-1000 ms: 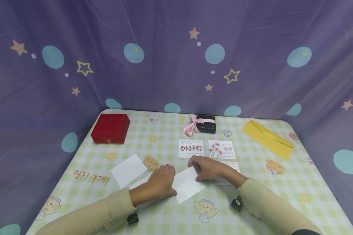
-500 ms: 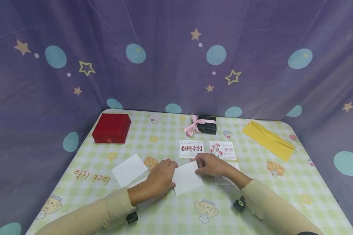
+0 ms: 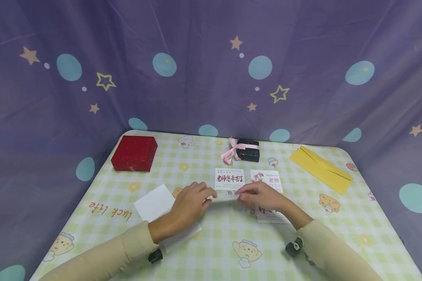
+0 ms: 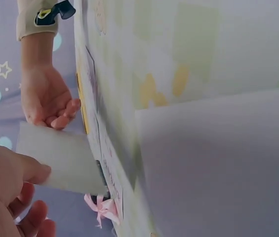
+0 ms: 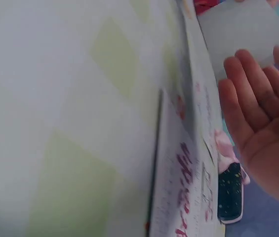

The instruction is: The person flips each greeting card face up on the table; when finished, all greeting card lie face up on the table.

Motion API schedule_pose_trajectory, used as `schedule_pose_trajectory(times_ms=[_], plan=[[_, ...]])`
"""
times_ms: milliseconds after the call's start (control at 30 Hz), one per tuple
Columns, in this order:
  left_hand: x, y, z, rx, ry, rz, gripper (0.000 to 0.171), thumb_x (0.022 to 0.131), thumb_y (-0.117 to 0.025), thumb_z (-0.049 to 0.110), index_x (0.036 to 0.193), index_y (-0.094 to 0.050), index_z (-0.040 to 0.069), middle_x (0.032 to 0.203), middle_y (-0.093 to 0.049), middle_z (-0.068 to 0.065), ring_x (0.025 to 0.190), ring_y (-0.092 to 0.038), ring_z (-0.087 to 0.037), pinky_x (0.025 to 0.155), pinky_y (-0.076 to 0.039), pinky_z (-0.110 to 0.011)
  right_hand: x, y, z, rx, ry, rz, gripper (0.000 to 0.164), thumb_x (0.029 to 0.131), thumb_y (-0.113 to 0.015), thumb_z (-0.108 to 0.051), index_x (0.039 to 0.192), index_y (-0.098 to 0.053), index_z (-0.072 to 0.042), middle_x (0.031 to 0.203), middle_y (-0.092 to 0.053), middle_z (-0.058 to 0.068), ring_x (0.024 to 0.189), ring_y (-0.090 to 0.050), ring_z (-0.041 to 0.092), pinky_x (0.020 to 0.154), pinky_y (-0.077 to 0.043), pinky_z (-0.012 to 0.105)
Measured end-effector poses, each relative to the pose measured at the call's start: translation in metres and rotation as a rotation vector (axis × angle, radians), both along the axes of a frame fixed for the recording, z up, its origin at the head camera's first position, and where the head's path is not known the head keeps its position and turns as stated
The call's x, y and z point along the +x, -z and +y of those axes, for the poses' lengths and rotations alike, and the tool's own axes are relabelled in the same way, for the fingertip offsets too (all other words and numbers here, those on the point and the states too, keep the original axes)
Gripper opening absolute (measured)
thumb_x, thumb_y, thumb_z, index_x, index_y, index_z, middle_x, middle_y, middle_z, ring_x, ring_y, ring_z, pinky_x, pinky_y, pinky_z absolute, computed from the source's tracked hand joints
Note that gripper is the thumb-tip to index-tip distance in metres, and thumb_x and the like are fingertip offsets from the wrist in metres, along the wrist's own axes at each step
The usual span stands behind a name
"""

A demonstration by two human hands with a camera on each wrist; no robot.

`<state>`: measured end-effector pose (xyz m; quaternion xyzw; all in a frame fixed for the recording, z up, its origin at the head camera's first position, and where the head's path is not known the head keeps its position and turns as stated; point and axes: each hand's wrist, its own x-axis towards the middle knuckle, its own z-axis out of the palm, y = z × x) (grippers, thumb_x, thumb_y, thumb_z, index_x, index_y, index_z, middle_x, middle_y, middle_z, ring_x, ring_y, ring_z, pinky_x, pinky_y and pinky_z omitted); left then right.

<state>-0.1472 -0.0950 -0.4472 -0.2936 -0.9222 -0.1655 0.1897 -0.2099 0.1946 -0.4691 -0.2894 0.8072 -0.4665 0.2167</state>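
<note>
A white card (image 3: 226,198) is held above the table between both hands, nearly edge-on in the head view. My left hand (image 3: 190,205) pinches its left end; in the left wrist view the thumb lies across the blank card (image 4: 60,155). At the opposite end, my right hand (image 3: 261,195) pinches the edge between thumb and forefinger, its other fingers loosely bent. Beneath the left hand lie two blank white cards (image 3: 154,202), the nearer one partly hidden. Printed cards (image 3: 229,178) with red writing lie beyond and under the right hand.
A red box (image 3: 133,153) stands at the back left. At the back centre sits a small black box (image 3: 249,150) with a pink ribbon. A yellow envelope (image 3: 321,169) lies at the right on the checked tablecloth (image 3: 211,257). A purple curtain (image 3: 197,97) surrounds the table.
The white card has risen from the table and tilted until nearly edge-on to the head view. Both hands have turned with it, and the nearer blank card is more exposed.
</note>
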Motion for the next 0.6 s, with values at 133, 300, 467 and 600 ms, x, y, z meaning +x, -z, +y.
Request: schedule_pose_trajectory(times_ms=[133,300,467,600], plan=[[-0.003,-0.002,-0.001,0.019,0.024,0.069,0.016,0.082,-0.084,0.018,0.094,-0.079,0.027,0.081,-0.066,0.01,0.07,-0.056,-0.011,0.059,-0.047,-0.024,0.002,-0.004,0.009,-0.112,-0.004,-0.1,0.035,0.105,-0.055,-0.02,0.129,-0.066,0.003,0.116,-0.073,0.024,0.101,-0.073,0.04,0.085,-0.061,0.038],[-0.004,-0.004,0.0,0.027,0.064,0.076,0.016,0.085,-0.083,0.026,0.101,-0.082,0.029,0.081,-0.072,0.011,0.065,-0.059,-0.006,0.054,-0.044,-0.019,0.003,-0.001,0.016,-0.096,0.098,-0.115,0.036,0.107,-0.053,-0.025,0.126,-0.068,0.002,0.113,-0.074,0.023,0.101,-0.073,0.04,0.087,-0.06,0.033],[-0.003,-0.003,0.001,0.014,0.088,-0.003,0.018,0.088,-0.08,0.029,0.105,-0.08,0.025,0.091,-0.076,0.009,0.078,-0.068,-0.006,0.063,-0.054,-0.021,0.003,0.004,0.019,-0.038,0.185,-0.086,0.029,0.099,-0.067,-0.023,0.121,-0.073,-0.005,0.107,-0.076,0.014,0.089,-0.074,0.022,0.08,-0.06,0.03],[-0.003,-0.002,0.001,0.005,0.117,-0.04,0.019,0.089,-0.079,0.024,0.108,-0.079,0.02,0.096,-0.077,0.006,0.086,-0.07,-0.008,0.073,-0.058,-0.024,0.003,0.005,0.019,-0.019,0.176,-0.03,0.038,0.095,-0.071,-0.017,0.132,-0.067,-0.01,0.1,-0.076,0.01,0.082,-0.07,0.012,0.075,-0.058,0.028]])
